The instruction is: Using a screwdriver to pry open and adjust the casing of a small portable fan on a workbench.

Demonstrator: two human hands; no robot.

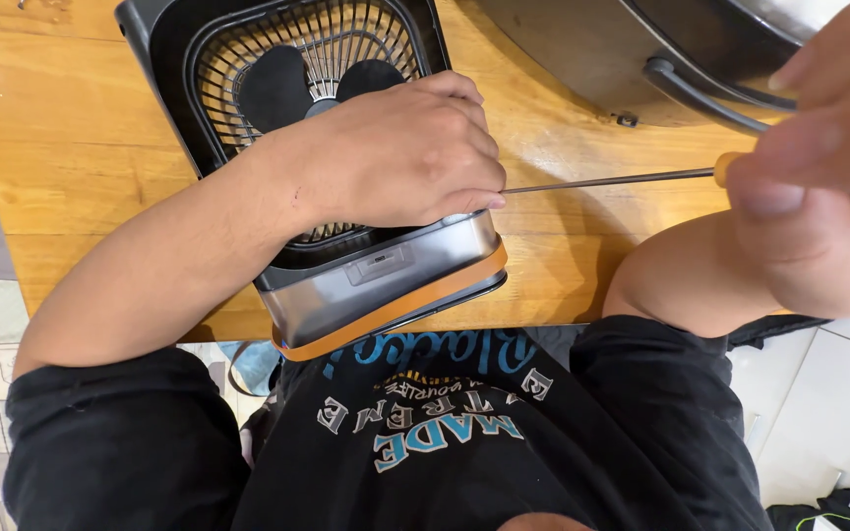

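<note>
Gripping the corner of a small square fan, the person's left hand lies curled over the black grille, its fingers folded down on the fan's side edge and the thumb tucked underneath. Behind the knuckles the dark blades show through the wire bars. Below the hand, nearer the person's body, the fan's grey housing ends in an orange band that juts past the edge of the wooden table.

The right hand sits close to the camera and is blurred; it is closed round the orange handle of a screwdriver, with the thumb pressed along the front. Only a short bit of the handle shows beside the fingers. The thin metal shaft runs level from this hand across the tabletop to the left hand, and its tip reaches the fan's side right at the left fingertips. Whether the tip sits in a screw I cannot tell, since the fingers hide that spot.

Above the right hand, farther from the person, lies a large dark rounded appliance with a curved handle. Beneath both forearms a black printed shirt fills the lower view.
</note>
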